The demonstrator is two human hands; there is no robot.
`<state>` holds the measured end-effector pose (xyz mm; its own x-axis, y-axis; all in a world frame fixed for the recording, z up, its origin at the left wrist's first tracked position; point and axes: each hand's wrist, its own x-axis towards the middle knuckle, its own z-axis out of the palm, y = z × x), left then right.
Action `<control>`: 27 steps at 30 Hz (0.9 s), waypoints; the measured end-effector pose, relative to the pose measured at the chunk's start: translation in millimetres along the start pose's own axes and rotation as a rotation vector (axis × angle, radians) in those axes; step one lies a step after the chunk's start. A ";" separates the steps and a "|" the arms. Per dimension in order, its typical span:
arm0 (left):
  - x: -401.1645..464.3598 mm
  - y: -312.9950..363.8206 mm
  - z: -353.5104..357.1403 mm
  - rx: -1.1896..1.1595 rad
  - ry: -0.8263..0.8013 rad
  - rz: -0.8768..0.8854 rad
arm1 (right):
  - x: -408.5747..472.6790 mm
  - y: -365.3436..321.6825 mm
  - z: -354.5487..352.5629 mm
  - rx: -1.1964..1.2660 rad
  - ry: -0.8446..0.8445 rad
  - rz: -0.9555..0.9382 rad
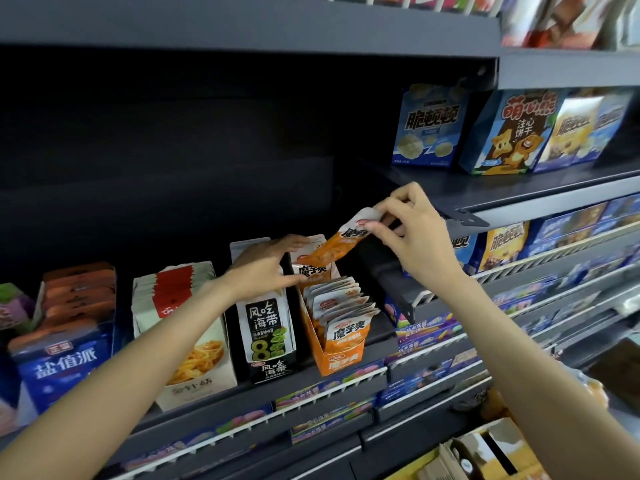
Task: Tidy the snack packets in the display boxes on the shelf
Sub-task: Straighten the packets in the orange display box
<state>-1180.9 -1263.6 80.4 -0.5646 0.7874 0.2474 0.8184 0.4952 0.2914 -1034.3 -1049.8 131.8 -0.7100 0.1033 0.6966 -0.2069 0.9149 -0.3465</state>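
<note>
Head view, and we're right at the shelf (346,367). The right hand (412,233) has a single orange snack packet (341,242) pinched by its white top seal, thumb and fingertips closed on that edge, the packet dangling down toward seven o'clock over the back of the orange display box (337,355). Its lower end is just at the box's tall rear flap, at twelve o'clock from the row of packets (341,306) already standing inside. The left hand (268,263) comes in from nine o'clock, fingers fairly straight along the flap's top edge and thumb at its front, steadying the box rather than clutching it; it also lies across the top of the black-and-white box (268,327) just beside.

How will this packet handle? Light and floppy, by the look of it: it bends under its own weight, and the glossy film looks slippery. The flat sealed top looks like the stiffest place to hold, so that pinch seems sound. To drop it upright behind the row, guiding the bottom edge in first looks wise, or it may fold over the others.
</note>
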 end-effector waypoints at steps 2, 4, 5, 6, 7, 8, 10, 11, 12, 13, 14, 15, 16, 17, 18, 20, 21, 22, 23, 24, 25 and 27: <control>3.3 -2.2 -4.5 0.123 -0.032 -0.020 | 9.1 -0.9 0.0 -0.018 -0.007 0.017; 7.5 -4.3 -8.7 0.215 -0.025 -0.027 | 17.5 -1.2 -1.6 0.116 -0.077 0.091; 9.7 -5.2 -10.5 0.247 -0.027 -0.016 | 20.2 0.6 -2.5 0.202 -0.123 0.139; 11.5 -6.9 -11.9 0.255 -0.031 -0.002 | 21.7 2.0 -1.8 0.263 -0.156 0.176; 12.4 -9.2 -12.9 0.233 -0.032 0.008 | 21.7 5.2 0.7 0.295 -0.185 0.198; 12.4 -11.2 -13.8 0.189 -0.029 0.011 | 21.0 7.4 3.4 0.288 -0.211 0.208; 12.1 -14.8 -14.7 0.118 -0.019 0.000 | 20.1 13.8 13.0 0.209 -0.244 0.215; 11.9 -15.1 -15.1 0.105 -0.018 -0.012 | 21.0 17.7 19.1 0.182 -0.252 0.223; 12.3 -15.2 -14.9 0.096 -0.018 -0.022 | 23.2 21.1 25.5 0.161 -0.267 0.232; 12.2 -14.9 -15.3 0.087 -0.017 -0.029 | 26.4 24.0 32.5 0.134 -0.283 0.224; 12.2 -14.8 -15.5 0.077 -0.013 -0.033 | 29.9 23.5 38.1 0.093 -0.294 0.205; 12.1 -14.5 -15.8 0.070 -0.010 -0.035 | 33.7 23.2 44.1 0.056 -0.291 0.183; 11.9 -14.1 -16.0 0.068 -0.008 -0.036 | 37.2 20.4 49.2 0.025 -0.280 0.155; 11.4 -13.5 -16.3 0.072 -0.007 -0.038 | 40.3 17.7 54.1 -0.005 -0.257 0.101; 11.3 -13.2 -16.5 0.076 -0.005 -0.044 | 42.9 13.4 58.0 -0.044 -0.237 0.027; 11.9 -13.2 -16.3 0.070 0.009 -0.056 | 46.0 7.0 65.1 -0.115 -0.240 -0.125; 12.1 -13.7 -16.0 0.064 0.016 -0.062 | 46.7 5.2 68.2 -0.133 -0.256 -0.170; 12.2 -14.5 -15.2 0.054 0.021 -0.071 | 46.2 4.0 71.2 -0.142 -0.284 -0.190; 12.2 -14.8 -14.6 0.043 0.023 -0.083 | 44.8 4.1 74.6 -0.147 -0.314 -0.193; 12.4 -15.6 -13.9 0.031 0.026 -0.098 | 43.0 4.4 78.3 -0.158 -0.352 -0.184; 12.3 -15.6 -13.8 0.020 0.025 -0.112 | 41.1 5.4 82.7 -0.180 -0.393 -0.174; 12.1 -14.6 -13.8 0.005 0.019 -0.124 | 37.9 6.5 92.2 -0.226 -0.483 -0.131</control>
<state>-1201.2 -1266.3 91.9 -0.6637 0.7127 0.2271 0.7424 0.5904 0.3166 -1124.6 -1075.9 98.0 -0.9272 -0.1595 0.3388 -0.2026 0.9746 -0.0955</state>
